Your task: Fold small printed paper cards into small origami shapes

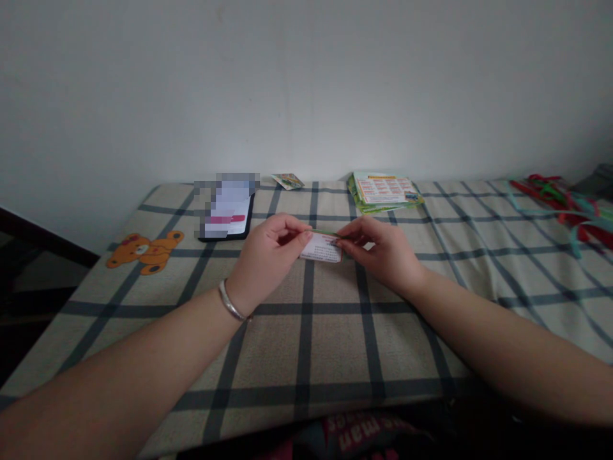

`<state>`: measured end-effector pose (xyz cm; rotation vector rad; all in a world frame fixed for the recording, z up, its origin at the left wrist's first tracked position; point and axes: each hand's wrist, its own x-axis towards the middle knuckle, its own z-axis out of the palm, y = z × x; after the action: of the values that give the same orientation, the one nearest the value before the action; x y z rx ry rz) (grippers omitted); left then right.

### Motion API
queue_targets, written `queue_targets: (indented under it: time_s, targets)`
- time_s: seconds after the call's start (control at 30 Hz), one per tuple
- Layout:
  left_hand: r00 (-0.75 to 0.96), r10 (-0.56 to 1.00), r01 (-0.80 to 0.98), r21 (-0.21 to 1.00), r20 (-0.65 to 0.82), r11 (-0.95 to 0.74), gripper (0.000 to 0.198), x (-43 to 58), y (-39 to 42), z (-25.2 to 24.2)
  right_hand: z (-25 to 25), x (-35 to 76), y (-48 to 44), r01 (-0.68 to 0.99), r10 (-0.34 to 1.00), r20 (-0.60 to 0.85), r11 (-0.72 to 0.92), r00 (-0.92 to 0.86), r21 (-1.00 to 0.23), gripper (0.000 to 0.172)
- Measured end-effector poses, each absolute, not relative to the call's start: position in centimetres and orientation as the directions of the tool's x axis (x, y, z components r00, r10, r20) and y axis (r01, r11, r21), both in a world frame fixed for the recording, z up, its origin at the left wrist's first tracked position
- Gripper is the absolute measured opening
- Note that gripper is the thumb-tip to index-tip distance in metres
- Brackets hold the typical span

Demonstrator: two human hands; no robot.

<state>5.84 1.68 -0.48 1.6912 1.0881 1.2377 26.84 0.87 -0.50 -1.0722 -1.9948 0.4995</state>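
Small printed card (322, 250) pinched between two bare hands, near the middle of the checked tablecloth (272, 358). Its visible face is white, rectangular and tilted toward the wearer, with several short rows of fine dark print, too small to read. A heavier dark line of print runs near the lower edge; a touch of red shows near the top. Thin green strip along the upper edge. Lower right corner uncovered; the left end lies partly under a thumb. Whether the card touches the cloth, cannot tell.

Left hand (271, 252): thumb flat on the card's upper left, index finger behind, the tips closed on it. Silver bangle (232, 301) at that wrist. Right hand (385, 255): thumb and index finger closed on the upper right edge, the other fingers curled.

Beyond the hands: stack of printed leaflets (385, 190), green-edged, slightly fanned; small colourful card (287, 181) near the wall; smartphone (234, 207), partly pixelated. Orange teddy bear figure (143, 251) at far left. Tangled ribbons (550, 191), red and green among them, at far right.
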Motion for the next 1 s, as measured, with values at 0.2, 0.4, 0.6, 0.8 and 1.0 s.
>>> queue_targets:
  time_s: [0.2,0.4,0.6,0.8,1.0]
  targets:
    - [0.204,0.934,0.197,0.922,0.294,-0.334,0.010,6.2,1.6,-0.6,-0.5,26.3,0.7,0.551,0.810,0.465,0.585,-0.358,-0.595,0.013]
    - [0.246,0.907,0.236,0.886,0.343,-0.399,0.008,6.4,1.4,-0.8,-0.4,26.0,0.5,0.548,0.812,0.465,0.582,-0.353,-0.600,0.012]
    - [0.260,0.894,0.387,0.808,0.366,-0.444,0.008,6.4,0.9,-0.6,-0.3,26.0,0.6,0.524,0.857,0.406,0.515,-0.316,-0.678,0.009]
    - [0.283,0.838,0.495,0.677,0.468,-0.545,0.010,6.3,0.5,-0.1,-0.3,26.3,0.5,0.496,0.844,0.455,0.535,-0.283,-0.684,0.009]
    - [0.355,0.727,0.473,0.558,0.588,-0.682,0.004,6.1,0.6,0.1,-0.3,26.6,0.5,0.433,0.843,0.492,0.535,-0.217,-0.726,0.012]
